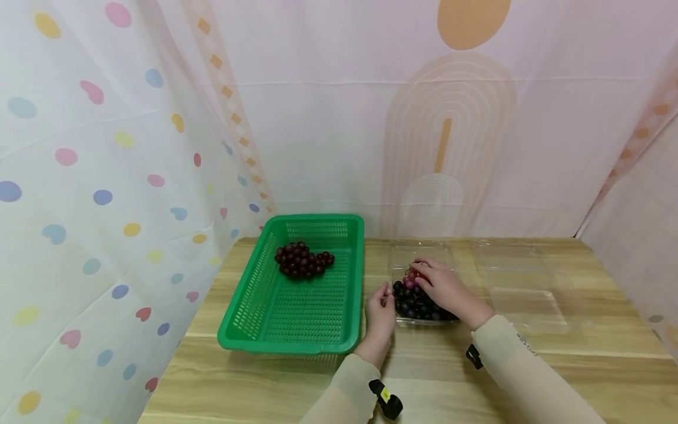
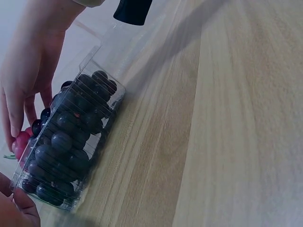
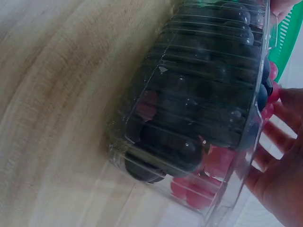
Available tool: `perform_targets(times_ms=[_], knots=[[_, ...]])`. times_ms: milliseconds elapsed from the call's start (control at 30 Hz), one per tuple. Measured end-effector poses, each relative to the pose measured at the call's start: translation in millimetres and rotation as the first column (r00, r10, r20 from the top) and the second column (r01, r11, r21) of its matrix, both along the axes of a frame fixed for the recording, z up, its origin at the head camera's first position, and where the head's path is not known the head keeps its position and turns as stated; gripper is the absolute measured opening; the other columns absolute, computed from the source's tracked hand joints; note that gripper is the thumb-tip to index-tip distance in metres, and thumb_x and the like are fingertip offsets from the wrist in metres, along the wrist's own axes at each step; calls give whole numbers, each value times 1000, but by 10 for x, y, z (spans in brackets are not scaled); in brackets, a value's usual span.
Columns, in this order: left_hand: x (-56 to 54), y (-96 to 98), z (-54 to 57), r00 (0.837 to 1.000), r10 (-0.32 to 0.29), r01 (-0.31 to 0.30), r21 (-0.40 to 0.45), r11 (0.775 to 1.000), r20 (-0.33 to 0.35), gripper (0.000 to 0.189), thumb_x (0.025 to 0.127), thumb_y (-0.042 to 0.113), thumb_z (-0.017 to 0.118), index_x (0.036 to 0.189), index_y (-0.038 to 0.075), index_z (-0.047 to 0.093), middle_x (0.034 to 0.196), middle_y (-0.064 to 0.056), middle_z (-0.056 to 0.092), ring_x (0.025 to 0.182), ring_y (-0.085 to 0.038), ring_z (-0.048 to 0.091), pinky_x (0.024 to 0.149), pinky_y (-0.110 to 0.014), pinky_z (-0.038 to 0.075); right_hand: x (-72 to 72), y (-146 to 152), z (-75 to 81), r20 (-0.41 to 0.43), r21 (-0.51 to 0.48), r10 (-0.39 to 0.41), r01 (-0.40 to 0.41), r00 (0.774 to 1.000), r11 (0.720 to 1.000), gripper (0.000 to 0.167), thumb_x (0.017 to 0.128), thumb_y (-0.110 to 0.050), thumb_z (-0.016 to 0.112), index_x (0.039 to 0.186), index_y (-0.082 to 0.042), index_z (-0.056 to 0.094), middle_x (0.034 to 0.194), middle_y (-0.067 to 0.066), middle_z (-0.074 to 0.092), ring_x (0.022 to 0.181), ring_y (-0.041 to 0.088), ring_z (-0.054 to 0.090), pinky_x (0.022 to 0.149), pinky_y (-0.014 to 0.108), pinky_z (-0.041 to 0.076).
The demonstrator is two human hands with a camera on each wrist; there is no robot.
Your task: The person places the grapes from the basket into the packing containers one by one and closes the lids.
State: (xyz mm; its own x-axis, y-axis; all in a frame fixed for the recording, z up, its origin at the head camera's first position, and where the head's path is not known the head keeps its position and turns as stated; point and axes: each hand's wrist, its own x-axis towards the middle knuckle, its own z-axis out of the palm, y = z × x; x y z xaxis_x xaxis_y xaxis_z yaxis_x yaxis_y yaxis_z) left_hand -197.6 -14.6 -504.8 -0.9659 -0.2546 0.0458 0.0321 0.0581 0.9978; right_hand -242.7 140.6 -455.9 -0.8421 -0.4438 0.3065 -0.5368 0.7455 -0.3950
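Observation:
A clear plastic box (image 1: 424, 322) on the table holds dark grapes (image 1: 418, 306), with some red grapes (image 1: 409, 278) on top. The left hand (image 1: 380, 321) is at the box's left side, thumb and finger pinching its corner in the left wrist view. From the right, the right hand (image 1: 445, 288) reaches over the box, its fingertips around the red grapes at the rim. A green stem (image 2: 9, 156) sticks out beside those fingers. Through the box wall, more red grapes (image 3: 220, 163) show among the dark ones in the right wrist view.
To the left stands a green basket (image 1: 357, 282) with a bunch of dark red grapes (image 1: 301, 261) at its back left. A clear lid or empty clear box (image 1: 521, 288) lies on the right of the wooden table (image 1: 439, 365). Patterned curtains hang behind and to the left.

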Motion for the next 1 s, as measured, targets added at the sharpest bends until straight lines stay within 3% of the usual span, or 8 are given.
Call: perform_targets(times_ms=[67, 167, 300, 633, 767, 1000], knots=[[8, 6, 58, 999, 5, -5, 3, 1000, 52, 35, 93, -2, 52, 127, -5, 56, 109, -16, 59, 103, -25, 57, 84, -29, 50, -13, -1, -20, -19, -19, 23, -23, 1000, 1000, 34, 92, -9, 60, 125, 0, 60, 129, 18, 55, 117, 39, 52, 96, 53, 42], [6, 10, 91, 997, 16, -15, -8, 1000, 77, 34, 93, -4, 51, 127, -6, 56, 110, -17, 60, 102, -25, 57, 82, -28, 50, -24, 1, -38, -8, -68, 67, -67, 998, 995, 31, 92, -7, 59, 123, 0, 61, 127, 16, 57, 116, 37, 53, 96, 52, 43], [2, 11, 103, 996, 18, -17, -19, 1000, 83, 35, 93, -5, 51, 127, -8, 55, 110, -17, 60, 100, -23, 56, 79, -24, 48, -27, 3, -34, 25, -122, 117, -113, 993, 986, 29, 91, -5, 60, 120, 0, 64, 126, 18, 59, 116, 36, 55, 95, 51, 43], [-2, 6, 74, 995, 5, -4, -11, 1000, 95, 36, 94, -4, 50, 129, -6, 54, 111, -17, 59, 102, -25, 55, 80, -27, 49, -41, 39, -65, 89, -153, 170, -155, 981, 976, 32, 88, -1, 63, 120, -3, 65, 131, 16, 58, 117, 34, 55, 93, 48, 46], [12, 17, 59, 995, -2, 3, -6, 1000, 97, 36, 94, -4, 50, 130, -6, 54, 109, -15, 59, 98, -22, 55, 76, -24, 47, 12, 88, -69, 77, -133, 125, -114, 989, 985, 34, 88, -2, 64, 122, -5, 63, 132, 16, 54, 115, 35, 55, 90, 49, 48], [14, 32, 65, 997, 20, -19, -6, 1000, 68, 33, 92, -6, 52, 125, -8, 56, 105, -17, 59, 93, -21, 56, 73, -21, 46, 104, 173, -24, 8, -2, -77, 77, 997, 997, 40, 86, -15, 70, 125, -11, 61, 120, 15, 59, 106, 34, 59, 85, 49, 49]])
